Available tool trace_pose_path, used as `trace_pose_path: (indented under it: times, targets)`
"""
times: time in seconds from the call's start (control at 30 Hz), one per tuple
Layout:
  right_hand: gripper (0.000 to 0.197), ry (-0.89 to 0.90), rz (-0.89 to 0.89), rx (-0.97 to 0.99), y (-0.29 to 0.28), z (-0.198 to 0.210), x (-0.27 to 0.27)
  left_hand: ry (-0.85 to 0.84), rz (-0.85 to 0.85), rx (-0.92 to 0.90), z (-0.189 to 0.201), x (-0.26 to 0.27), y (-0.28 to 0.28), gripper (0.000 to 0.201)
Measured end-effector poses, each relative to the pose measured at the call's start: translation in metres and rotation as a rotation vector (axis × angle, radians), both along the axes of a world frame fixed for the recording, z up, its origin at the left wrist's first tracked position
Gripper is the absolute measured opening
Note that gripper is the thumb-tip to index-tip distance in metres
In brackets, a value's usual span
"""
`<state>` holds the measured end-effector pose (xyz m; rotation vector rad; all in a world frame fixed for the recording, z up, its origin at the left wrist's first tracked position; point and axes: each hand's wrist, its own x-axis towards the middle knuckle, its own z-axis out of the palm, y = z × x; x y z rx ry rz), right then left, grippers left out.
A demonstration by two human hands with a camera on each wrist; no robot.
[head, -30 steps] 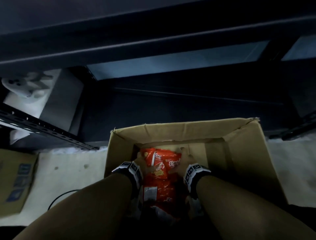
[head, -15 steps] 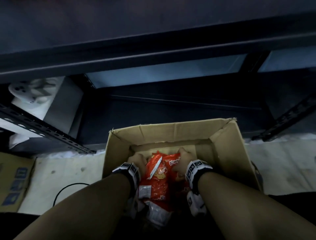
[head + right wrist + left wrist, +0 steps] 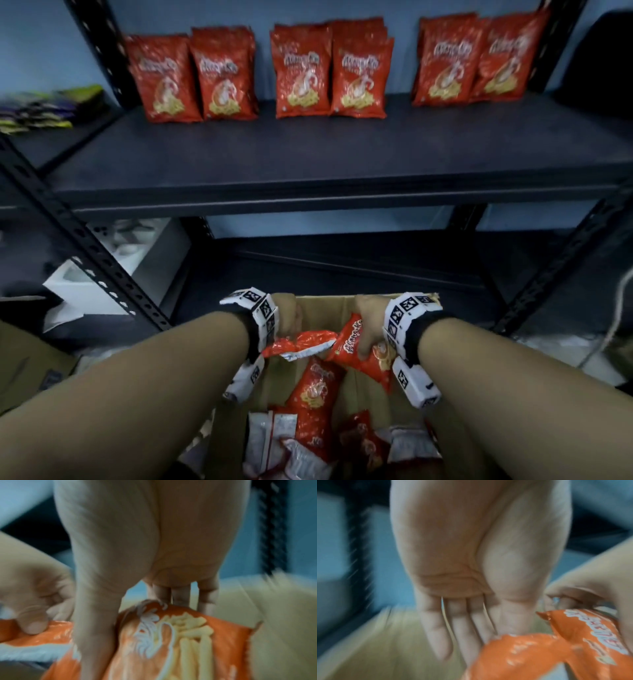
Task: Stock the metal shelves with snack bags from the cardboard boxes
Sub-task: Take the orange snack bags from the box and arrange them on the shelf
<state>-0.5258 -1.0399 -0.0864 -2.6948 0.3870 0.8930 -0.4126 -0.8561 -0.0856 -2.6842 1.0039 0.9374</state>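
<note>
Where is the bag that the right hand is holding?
In the head view, the bag is right of centre, held above the cardboard box, in the right hand.

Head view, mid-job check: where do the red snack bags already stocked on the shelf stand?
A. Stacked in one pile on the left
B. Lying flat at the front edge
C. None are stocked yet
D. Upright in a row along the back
D: the red snack bags stand upright side by side at the rear of the shelf.
</note>
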Motion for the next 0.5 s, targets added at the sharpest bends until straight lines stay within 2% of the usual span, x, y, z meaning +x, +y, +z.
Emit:
trace_pose_path:
  times: [0.17, 0.3, 0.5]
  targets:
    - [0.078, -0.093, 0.134, -0.043, 0.0, 0.071, -0.003, 0.026, -0.063, -0.09, 0.068, 0.005, 0.004, 0.008]
    - [0.076, -0.237, 0.103, 0.036, -0.01, 0.112, -0.006, 0.037, -0.059, -0.185, 0.122, 0.011, 0.01, 0.006]
    - [0.076, -0.438, 0.116, 0.073, -0.026, 0.181, -0.015, -0.025, -0.081, -0.451, 0.18, 0.008, 0.024, 0.008]
